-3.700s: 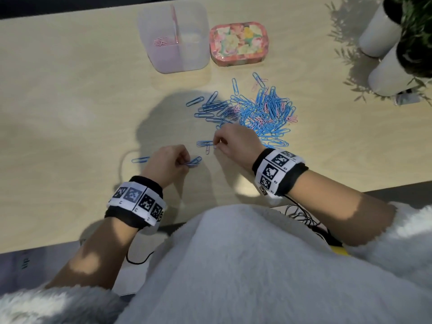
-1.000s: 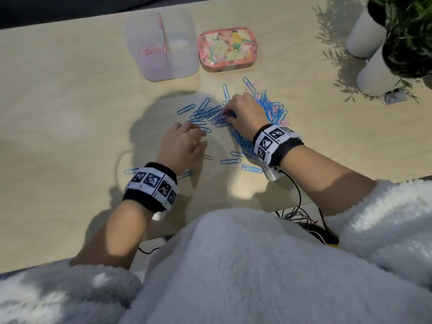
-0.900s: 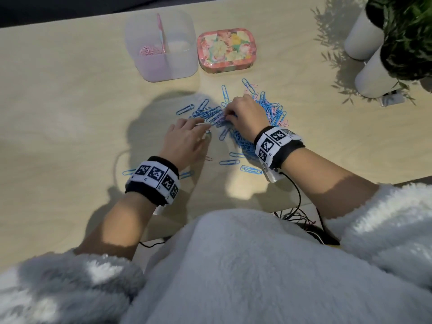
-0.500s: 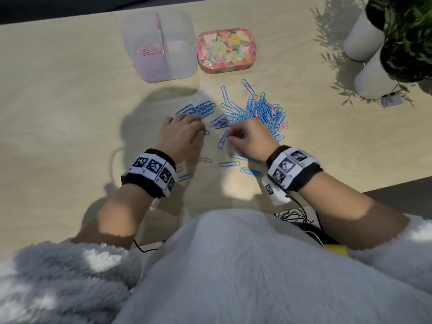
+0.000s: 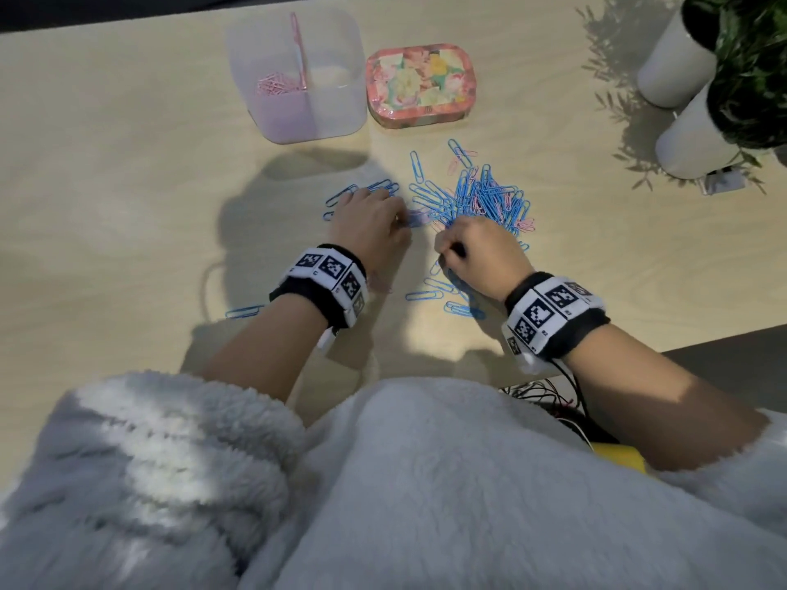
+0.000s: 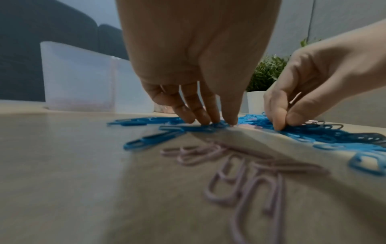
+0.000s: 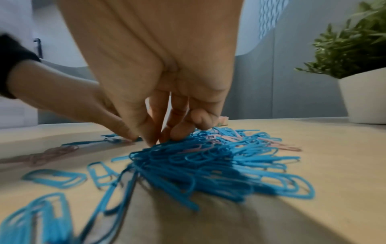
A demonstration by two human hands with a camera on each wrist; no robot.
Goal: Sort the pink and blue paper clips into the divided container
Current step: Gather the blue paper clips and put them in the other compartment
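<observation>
Paper clips [image 5: 477,198] heaped mid-tabletop, mostly blue. Left hand [image 5: 370,223] fingers straight, pressing clips flat; right hand [image 5: 477,253] fingers pinching in the heap. Picking step; next, carry to divided container [image 5: 298,74], far left.

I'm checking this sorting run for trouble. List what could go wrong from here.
1. The pile is mostly blue clips tangled with a few pink ones, so the right hand, whose fingers dig into it, may lift a mixed clump.
2. Loose blue clips lie near the table edge by the right wrist; a sweep could knock them off.
3. The divided container holds pink clips only on its left side; a careless drop could land across the divider.
</observation>
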